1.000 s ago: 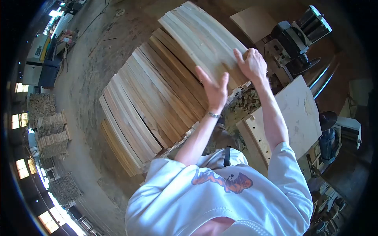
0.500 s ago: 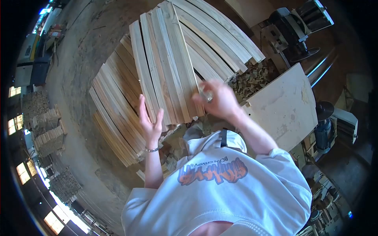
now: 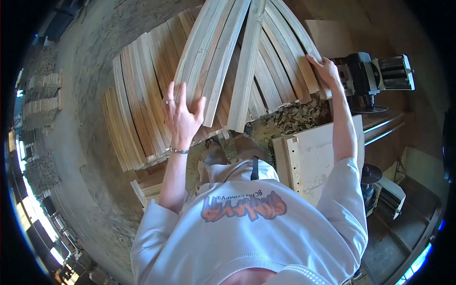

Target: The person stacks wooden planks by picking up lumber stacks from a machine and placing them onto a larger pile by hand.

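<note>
Several long wooden boards (image 3: 209, 52) lie side by side in front of me. My left hand (image 3: 183, 114) is open beside their near ends, its fingers spread, with a ring and a metal wristband on it. Far to the right, my right hand (image 3: 327, 73) grips the outermost wooden board (image 3: 311, 47), fingers over its top; its underside is hidden. Between the two groups, a single board (image 3: 247, 71) lies at a slant, with a narrow gap to its left.
More boards (image 3: 137, 80) lie in a lower layer at the left. Wood offcuts (image 3: 299, 116) are heaped below the right-hand boards, near a pale panel (image 3: 316, 161). A dark motor (image 3: 358, 73) stands at the right. My legs (image 3: 249, 147) are close to the stack.
My right hand has moved from the middle boards to the far right board. One middle board now slants apart from the others. My left hand stays open as the view shifts.
</note>
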### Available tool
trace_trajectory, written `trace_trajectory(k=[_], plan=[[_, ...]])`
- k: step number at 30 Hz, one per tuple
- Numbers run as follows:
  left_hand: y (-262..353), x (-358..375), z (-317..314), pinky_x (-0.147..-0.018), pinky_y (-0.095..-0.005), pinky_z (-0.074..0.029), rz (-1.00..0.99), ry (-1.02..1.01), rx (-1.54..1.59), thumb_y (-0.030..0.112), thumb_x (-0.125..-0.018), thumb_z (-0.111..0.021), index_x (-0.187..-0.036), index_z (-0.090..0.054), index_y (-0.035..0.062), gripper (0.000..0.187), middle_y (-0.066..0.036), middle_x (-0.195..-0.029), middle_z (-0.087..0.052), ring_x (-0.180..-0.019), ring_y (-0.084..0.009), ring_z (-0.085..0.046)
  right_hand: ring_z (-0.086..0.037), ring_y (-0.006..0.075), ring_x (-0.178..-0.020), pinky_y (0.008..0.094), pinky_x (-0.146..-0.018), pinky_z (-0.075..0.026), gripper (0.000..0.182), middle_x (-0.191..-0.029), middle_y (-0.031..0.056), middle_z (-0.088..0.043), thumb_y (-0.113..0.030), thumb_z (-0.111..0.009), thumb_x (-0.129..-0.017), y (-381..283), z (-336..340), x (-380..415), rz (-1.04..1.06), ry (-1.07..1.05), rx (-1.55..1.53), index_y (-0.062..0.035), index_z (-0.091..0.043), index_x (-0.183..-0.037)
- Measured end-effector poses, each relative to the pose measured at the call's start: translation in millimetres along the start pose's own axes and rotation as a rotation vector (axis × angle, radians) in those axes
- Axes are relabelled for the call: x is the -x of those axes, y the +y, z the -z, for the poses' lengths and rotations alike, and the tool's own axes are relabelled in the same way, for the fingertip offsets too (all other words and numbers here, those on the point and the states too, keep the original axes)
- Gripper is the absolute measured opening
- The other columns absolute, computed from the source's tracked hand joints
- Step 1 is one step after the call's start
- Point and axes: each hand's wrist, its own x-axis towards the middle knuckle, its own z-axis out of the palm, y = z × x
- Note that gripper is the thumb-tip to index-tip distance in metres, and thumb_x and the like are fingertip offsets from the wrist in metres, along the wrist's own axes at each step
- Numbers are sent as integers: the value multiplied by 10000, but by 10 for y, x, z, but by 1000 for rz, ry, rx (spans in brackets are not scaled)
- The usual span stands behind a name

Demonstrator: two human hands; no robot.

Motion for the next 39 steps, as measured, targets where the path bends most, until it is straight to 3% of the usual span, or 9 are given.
trace_trajectory(k=[3,9,12,14,18,20,26,32,39], plan=[[181,-244,23,-1018,-633,-338,116,-238,-52,728,-641,-703,-1470,-342,86,1108,-317,-1490,-242,-1267,-518,-386,-657,346,-992,413,-879,-502,878,-1011,274,-670,-755,-581,-748,-51,194,139,-16,36,-75,78,-672,-1010],[238,-749,-267,-1070,-674,-256,244,-402,-102,617,-480,-857,-1528,-157,136,1350,-277,-1546,-147,-1360,-519,-260,-694,304,-657,385,-672,-561,562,-716,207,-685,-531,-693,-776,-758,194,1362,44,182,-151,30,-691,-822],[-24,-628,-40,-1068,-691,-238,258,-371,15,538,-443,-898,-1525,-166,147,1363,-259,-1553,-141,-1373,-516,-229,-700,326,-708,400,-712,-572,556,-751,210,-693,-523,-701,-784,-1059,-202,1685,41,175,-225,30,-684,-839],[-223,-479,125,-1075,-693,-222,236,-418,-68,515,-452,-897,-1528,-143,150,1364,-260,-1549,-149,-1379,-506,-228,-676,367,-910,398,-859,-534,762,-926,272,-679,-606,-688,-770,-1285,-452,1774,166,118,-115,98,-631,-1059],[-449,-536,163,-1084,-700,-189,253,-531,-176,607,-481,-855,-1537,-93,154,1379,-281,-1549,-134,-1392,-504,-207,-452,468,-1238,499,-1029,-395,1188,-1367,376,-397,-682,-660,-747,-1951,-964,1500,144,387,-111,199,-203,-1400],[-406,-825,-58,-1075,-714,-191,286,-499,-133,652,-505,-826,-1536,-84,152,1365,-298,-1534,-158,-1383,-513,-224,-389,461,-1289,536,-1034,-371,1205,-1428,372,-308,-611,-710,-720,-2320,-903,1241,-51,245,27,174,-136,-1432],[-373,-749,163,-1056,-643,-269,202,-474,-48,551,-508,-855,-1487,-203,102,1259,-312,-1464,-271,-1322,-444,-356,-373,410,-1299,494,-1071,-322,1188,-1395,307,-360,-426,-763,-623,-2228,-1165,1227,-94,344,-18,145,-133,-1452],[-1040,-21,695,-1051,-482,-369,-103,-461,97,406,-495,-874,-1450,-250,12,1207,-271,-1379,-412,-1260,-404,-422,-393,387,-1278,512,-1035,-345,1079,-1335,264,-416,-489,-760,-660,-2171,-1117,2025,-243,212,20,109,-259,-1405],[-1707,167,1050,-1080,-419,-341,286,-1053,1076,465,-486,-776,-1509,-185,50,1253,-173,-1423,-371,-1282,-318,-414,-528,377,-1136,478,-947,-467,972,-1198,261,-523,-601,-746,-607,-1393,-613,2973,-153,187,-255,56,-450,-1260]])
